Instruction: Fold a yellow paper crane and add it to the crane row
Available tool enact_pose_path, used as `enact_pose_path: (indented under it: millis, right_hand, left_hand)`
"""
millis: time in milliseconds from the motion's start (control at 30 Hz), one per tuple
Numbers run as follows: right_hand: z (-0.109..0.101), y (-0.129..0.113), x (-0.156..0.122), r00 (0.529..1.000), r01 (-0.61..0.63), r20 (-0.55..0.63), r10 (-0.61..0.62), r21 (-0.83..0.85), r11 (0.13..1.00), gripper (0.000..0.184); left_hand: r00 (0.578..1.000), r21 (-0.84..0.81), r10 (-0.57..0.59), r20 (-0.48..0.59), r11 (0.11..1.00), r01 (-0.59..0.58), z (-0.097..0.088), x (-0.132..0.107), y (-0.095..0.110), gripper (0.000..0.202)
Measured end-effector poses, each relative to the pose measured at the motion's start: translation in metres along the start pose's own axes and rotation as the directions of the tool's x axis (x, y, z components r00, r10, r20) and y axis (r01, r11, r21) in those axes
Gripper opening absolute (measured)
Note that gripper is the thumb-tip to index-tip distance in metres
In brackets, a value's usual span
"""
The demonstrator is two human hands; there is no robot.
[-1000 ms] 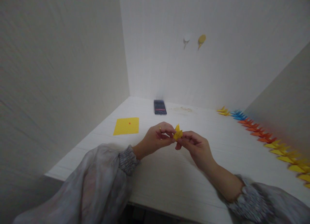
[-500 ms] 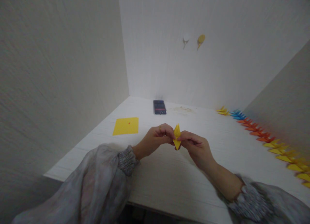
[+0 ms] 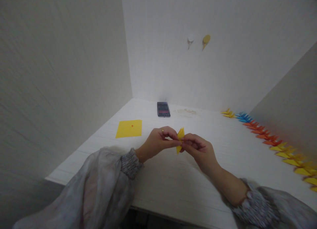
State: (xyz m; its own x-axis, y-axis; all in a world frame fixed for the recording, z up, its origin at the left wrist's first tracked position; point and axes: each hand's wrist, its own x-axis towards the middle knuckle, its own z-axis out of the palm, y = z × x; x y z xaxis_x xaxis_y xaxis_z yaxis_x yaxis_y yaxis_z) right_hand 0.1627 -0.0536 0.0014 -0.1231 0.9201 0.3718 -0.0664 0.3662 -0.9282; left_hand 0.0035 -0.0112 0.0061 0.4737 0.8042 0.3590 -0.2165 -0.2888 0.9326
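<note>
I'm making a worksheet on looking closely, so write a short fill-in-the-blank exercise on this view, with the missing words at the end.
1. The left hand wears a ____ on one finger.
2. The left hand and the right hand hold a small folded paper coloured ____.
3. In the row of folded papers, the group between the far yellow ones and the orange ones is ____.
4. In the picture, the flat yellow sheet lies to the ____ of the phone.

Missing words: ring; yellow; blue; left.
</note>
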Motion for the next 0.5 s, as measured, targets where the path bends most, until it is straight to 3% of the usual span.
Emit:
enact_pose_path:
  millis: [233,500]
  right_hand:
    - [-0.0001,0.0024,0.0022,0.995,-0.058,-0.075,0.066,0.107,0.993,0.027]
    - [-0.0035,0.0074,0.0038,0.983,-0.173,-0.055,0.177,0.069,0.983,0.007]
  left_hand:
    - [0.994,-0.104,-0.097,-0.043,0.990,0.092,0.0039,0.0019,0.0001,0.026]
    - [0.990,-0.139,-0.128,-0.057,0.983,0.119,0.0044,0.0020,-0.0007,0.030]
